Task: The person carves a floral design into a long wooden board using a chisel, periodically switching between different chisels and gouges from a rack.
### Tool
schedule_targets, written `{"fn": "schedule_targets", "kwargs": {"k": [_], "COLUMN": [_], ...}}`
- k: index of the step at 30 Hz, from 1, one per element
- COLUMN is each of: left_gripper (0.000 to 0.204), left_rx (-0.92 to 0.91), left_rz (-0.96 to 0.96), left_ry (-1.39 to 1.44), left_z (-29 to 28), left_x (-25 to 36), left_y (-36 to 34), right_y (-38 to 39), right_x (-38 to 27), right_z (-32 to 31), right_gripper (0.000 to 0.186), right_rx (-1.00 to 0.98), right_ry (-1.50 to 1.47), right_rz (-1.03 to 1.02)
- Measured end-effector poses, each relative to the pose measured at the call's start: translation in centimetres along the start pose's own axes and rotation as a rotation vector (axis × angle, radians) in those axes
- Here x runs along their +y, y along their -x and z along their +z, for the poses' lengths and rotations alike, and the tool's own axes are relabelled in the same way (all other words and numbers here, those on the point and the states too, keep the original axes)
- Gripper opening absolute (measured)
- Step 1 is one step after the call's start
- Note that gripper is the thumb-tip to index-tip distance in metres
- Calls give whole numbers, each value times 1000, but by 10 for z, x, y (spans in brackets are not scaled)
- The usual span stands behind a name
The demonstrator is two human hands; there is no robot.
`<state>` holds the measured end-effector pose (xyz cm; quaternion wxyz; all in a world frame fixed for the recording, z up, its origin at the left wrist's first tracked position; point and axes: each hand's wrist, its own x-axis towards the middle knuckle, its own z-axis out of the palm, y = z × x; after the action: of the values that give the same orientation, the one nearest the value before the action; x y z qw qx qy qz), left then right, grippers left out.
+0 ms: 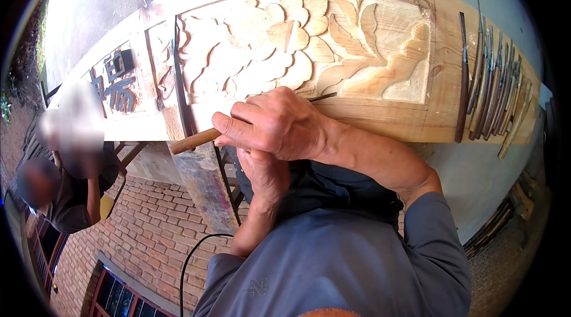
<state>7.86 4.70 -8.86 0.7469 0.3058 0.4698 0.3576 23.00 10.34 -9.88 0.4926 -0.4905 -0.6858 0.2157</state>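
A wood-carving chisel [197, 140] lies slantwise across the near edge of a carved wooden panel [357, 116]. My right hand [278, 123] is closed round it, the wooden handle sticking out to the left and the thin dark blade showing to the right. Beneath it is my left hand [262, 168], its bent fingers close against the tool and mostly hidden by the right hand. Raised flowers and leaves [291, 34] fill the panel's recessed field. A long dark metal tool [180, 73] lies across the panel to the left of the carving.
Several carving chisels [489, 88] lie side by side on the panel's right end. Dark carved characters [120, 88] mark its left part. Two people [56, 180] are at the far left. A wooden bench support [205, 183] stands below, above a brick floor [148, 216].
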Motion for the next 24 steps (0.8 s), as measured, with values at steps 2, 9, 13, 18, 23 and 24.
{"fn": "schedule_targets", "kwargs": {"k": [2,9,13,18,23,24], "left_gripper": [107,98,82,76,73,72], "left_rx": [-8,54,9,-65,-77,-77], "left_rz": [-14,-10,-116,-9,88,71], "left_ry": [-13,-157,-153,20,-5,-67], "left_z": [5,-6,-11,16,14,12], "left_x": [2,44,-9,-9,-1,1], "left_y": [-5,-13,-17,-26,-27,-30], "right_y": [0,-34,-16,1,-8,-10], "right_x": [4,-6,-1,-5,-8,-7], "right_z": [-4,7,-5,-16,-5,-7], "right_gripper": [38,36,30,23,34,34], "right_rx": [1,-45,-167,-207,-195,-190], "right_ry": [6,-41,7,9,-48,-28], "right_rz": [8,-68,15,147,63,39]}}
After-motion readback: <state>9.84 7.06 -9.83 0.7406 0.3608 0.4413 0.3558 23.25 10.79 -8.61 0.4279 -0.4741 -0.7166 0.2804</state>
